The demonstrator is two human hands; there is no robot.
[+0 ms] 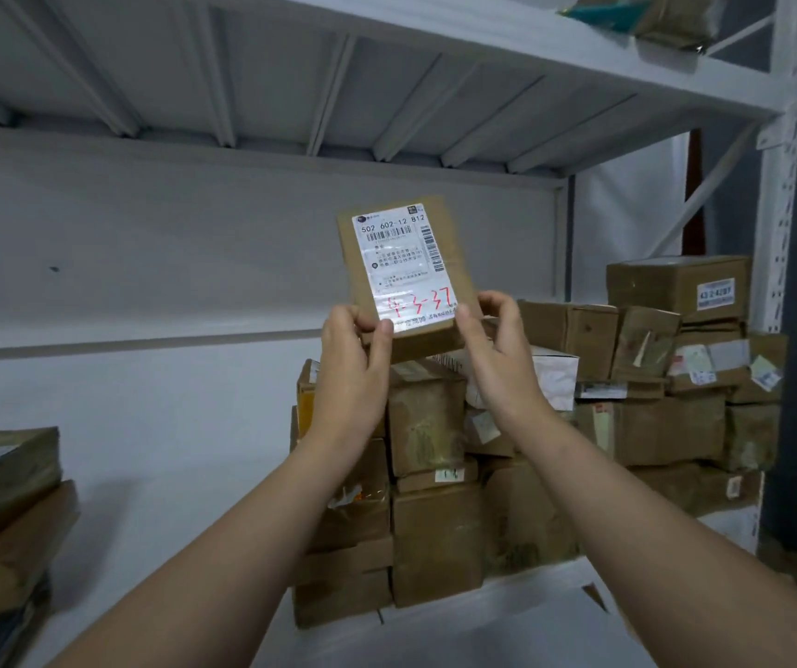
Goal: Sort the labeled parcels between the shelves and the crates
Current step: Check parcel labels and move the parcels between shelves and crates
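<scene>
Now, the white metal shelf board (170, 426) takes up most of the view, with the ribbed underside of an upper shelf (386, 89) above it. A big pile of brown cardboard parcels (651, 426) sits on the board. To the right of the pile stands a perforated white upright post (781, 185). Well to the left of the pile, at the edge of the view, a smaller stack of taped parcels (1, 499) rests on the same board, with bare shelf between the two. High above the pile, on the upper shelf, lies one more wrapped package (666, 16).

A flat brown parcel (423, 342) is held in the air in front of the pile's left part and just above it, touching nothing but the two hands. It stands upright and tilts slightly left, its labelled face towards the camera.

The left hand (353, 364) grips the parcel's lower left corner, with the thumb lying on the front and the fingers curled behind. The right hand (497, 354) pinches the lower right corner, with the thumb at the front edge and the fingers bent round the back.

On the parcel's face is a white shipping label (401, 262) with barcodes and the printed number 502 602-12 812. Red handwritten figures (418, 301) run across the label's lower part. They end in 37, and the first mark is not clear.
</scene>
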